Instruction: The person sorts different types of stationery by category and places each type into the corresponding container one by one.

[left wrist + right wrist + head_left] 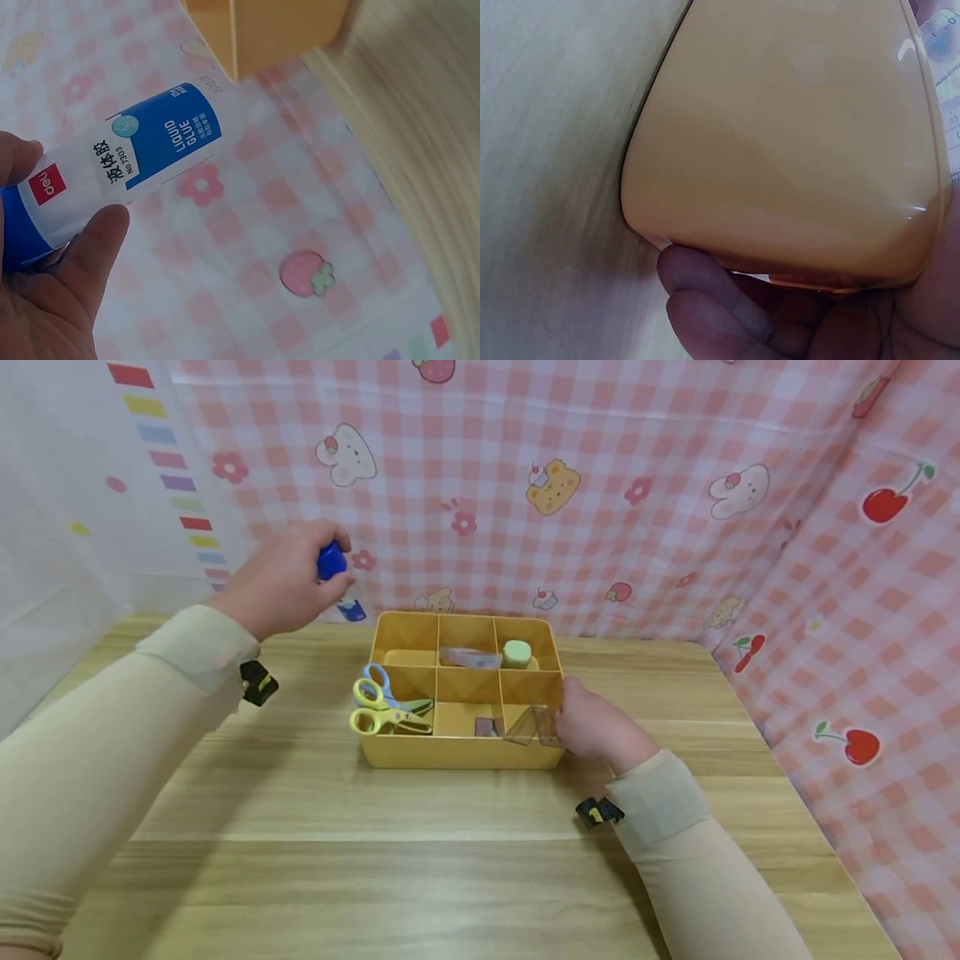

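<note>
My left hand (281, 581) is raised behind and left of a yellow compartment box (461, 753). Fingers and thumb grip the blue-capped end of a clear liquid glue bottle (161, 142), held above the table. From the head, its blue cap (332, 562) shows between the fingers. At the box's right wall, my right hand (600, 722) holds the side, fingers curled about its edge in the right wrist view. Yellow-handled scissors (369, 720) and blue-handled scissors (378, 677) lean in the front left compartment. A clear triangular ruler (534, 727) stands front right.
A green-lidded jar (517, 653) sits in the back right compartment. A flat, pale purple thing (470, 657) lies in the back middle one, and a small purple piece (485, 727) front middle. Checked cloth (480, 485) hangs behind the wooden table (420, 877).
</note>
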The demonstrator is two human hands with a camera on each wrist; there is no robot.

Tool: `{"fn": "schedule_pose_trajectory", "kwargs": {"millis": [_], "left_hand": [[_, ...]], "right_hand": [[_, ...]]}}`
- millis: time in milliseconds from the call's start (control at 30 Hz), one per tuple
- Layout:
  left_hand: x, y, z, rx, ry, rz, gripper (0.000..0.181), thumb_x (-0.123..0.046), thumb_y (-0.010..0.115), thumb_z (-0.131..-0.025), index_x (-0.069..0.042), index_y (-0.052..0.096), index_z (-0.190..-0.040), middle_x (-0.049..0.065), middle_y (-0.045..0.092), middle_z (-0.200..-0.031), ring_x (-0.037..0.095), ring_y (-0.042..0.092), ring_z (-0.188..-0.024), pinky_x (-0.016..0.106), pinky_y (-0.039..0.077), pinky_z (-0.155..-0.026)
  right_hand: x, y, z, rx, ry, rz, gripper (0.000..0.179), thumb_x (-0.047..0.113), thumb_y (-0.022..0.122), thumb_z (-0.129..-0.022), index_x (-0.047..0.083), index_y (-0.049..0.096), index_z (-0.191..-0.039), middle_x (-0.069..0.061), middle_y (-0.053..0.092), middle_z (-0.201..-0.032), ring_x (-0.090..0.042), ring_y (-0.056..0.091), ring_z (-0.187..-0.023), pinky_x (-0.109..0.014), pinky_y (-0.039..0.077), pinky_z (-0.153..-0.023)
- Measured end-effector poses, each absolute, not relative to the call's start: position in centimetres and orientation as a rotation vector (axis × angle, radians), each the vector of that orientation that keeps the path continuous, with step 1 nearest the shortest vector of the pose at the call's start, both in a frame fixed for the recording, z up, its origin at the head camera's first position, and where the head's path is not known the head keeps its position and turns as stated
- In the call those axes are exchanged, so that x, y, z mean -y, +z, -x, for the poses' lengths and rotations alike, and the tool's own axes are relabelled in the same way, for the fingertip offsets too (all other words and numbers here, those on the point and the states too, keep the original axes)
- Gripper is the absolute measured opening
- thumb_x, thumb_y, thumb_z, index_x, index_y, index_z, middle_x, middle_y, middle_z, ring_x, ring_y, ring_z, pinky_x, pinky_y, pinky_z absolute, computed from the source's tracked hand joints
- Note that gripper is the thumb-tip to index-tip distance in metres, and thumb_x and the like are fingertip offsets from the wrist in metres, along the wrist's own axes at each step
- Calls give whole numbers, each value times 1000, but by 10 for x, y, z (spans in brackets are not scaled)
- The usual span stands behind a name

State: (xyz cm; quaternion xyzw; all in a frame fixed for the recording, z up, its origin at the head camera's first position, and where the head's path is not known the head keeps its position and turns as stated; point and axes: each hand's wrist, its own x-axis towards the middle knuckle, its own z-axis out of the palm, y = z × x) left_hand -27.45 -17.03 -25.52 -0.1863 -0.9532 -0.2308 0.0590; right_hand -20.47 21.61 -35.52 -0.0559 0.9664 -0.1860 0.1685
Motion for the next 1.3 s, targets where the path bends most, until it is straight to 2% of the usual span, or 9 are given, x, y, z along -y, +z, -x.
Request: {"fn": "schedule_pose_trajectory", "kwargs": {"millis": [133, 300, 400, 533, 700, 867, 1000, 1133, 1300], "left_hand": [[158, -257, 272, 2891, -692, 622, 37, -34, 55, -108, -8, 50, -134, 16, 57, -134, 39, 62, -113, 59, 58, -96], [147, -260, 269, 2898, -667, 697, 37, -34, 55, -109, -9, 48, -135, 16, 57, -129, 36, 64, -107, 57, 59, -94], [142, -262, 268, 2913, -666, 722, 40, -34, 55, -109, -9, 46, -139, 17, 58, -133, 35, 65, -107, 55, 59, -94], [136, -263, 268, 2942, -664, 742, 44, -34, 54, -109, -8, 44, -143, 18, 58, -140, 36, 65, -115, 57, 57, -98], [131, -267, 270, 2954, -708, 795, 46, -30, 54, -110, -4, 44, -146, 20, 54, -146, 37, 59, -127, 58, 50, -109], [128, -272, 272, 2981, -717, 810, 46, -31, 51, -110, -5, 42, -148, 17, 51, -146, 35, 57, -128, 57, 49, -110], [127, -275, 273, 2997, -720, 810, 42, -31, 50, -111, -8, 43, -146, 16, 50, -146, 34, 57, -128, 56, 50, -110], [125, -278, 274, 3001, -704, 819, 35, -30, 49, -111, -9, 45, -139, 14, 52, -140, 33, 60, -122, 55, 53, -106], [123, -282, 276, 3002, -716, 851, 31, -27, 49, -111, -8, 45, -136, 14, 53, -134, 33, 60, -119, 54, 53, -105]], "right_hand": [[-217, -355, 205, -2754, -523, 161, 42, 15, 34, -110, -10, 33, -143, -28, 62, -123, -31, 63, -97, -38, 51, -74], [-217, -355, 205, -2770, -523, 179, 40, 15, 34, -109, -10, 36, -140, -29, 63, -126, -32, 63, -100, -42, 52, -81], [-217, -356, 204, -2775, -521, 177, 40, 15, 34, -109, -10, 36, -140, -30, 63, -126, -32, 63, -100, -43, 53, -82], [-217, -356, 204, -2774, -513, 172, 40, 15, 34, -109, -10, 35, -140, -29, 63, -123, -32, 63, -99, -42, 53, -81], [-217, -355, 204, -2778, -506, 177, 39, 15, 35, -109, -10, 35, -139, -30, 64, -123, -32, 63, -99, -44, 53, -85], [-217, -356, 204, -2765, -523, 156, 41, 16, 34, -110, -9, 34, -142, -29, 63, -126, -32, 63, -100, -42, 52, -82], [-217, -356, 205, -2767, -524, 154, 41, 17, 34, -110, -8, 35, -143, -28, 63, -127, -32, 63, -101, -43, 52, -83], [-217, -356, 204, -2768, -526, 149, 42, 17, 35, -110, -9, 34, -143, -30, 62, -129, -32, 63, -102, -44, 53, -84], [-218, -357, 205, -2765, -525, 156, 41, 16, 34, -110, -9, 34, -142, -31, 62, -128, -32, 63, -101, -43, 53, -84]]}}
